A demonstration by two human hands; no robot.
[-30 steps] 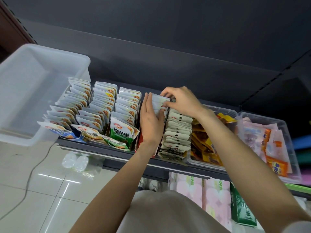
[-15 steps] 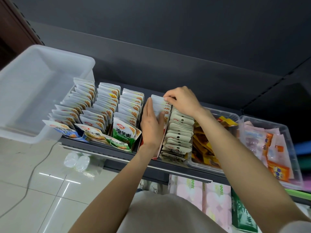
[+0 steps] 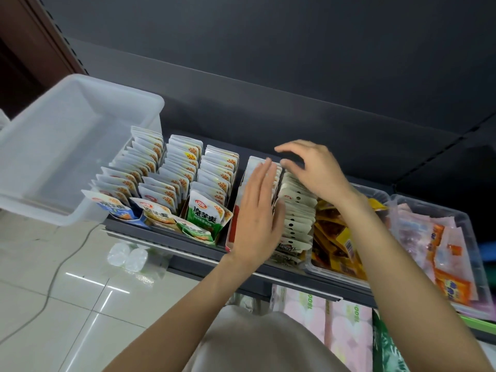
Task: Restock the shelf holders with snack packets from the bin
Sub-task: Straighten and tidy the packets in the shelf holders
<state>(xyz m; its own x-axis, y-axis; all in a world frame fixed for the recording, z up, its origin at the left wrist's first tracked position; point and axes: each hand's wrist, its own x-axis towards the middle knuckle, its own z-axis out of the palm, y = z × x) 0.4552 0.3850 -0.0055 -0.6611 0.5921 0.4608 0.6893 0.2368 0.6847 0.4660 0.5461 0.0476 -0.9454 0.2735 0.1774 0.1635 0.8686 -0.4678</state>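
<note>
Head view: packets [image 3: 296, 210] between both apparently empty hands [image 3: 257, 210].

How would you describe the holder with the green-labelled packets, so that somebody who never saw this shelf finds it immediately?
Start at the large translucent plastic bin at the left end of the dark shelf. Three rows of white upright packets stand just right of it; take the third row, the green-labelled packet holder, just left of the flat left hand. Only its front packet is green; its neighbours show blue and orange.
</note>
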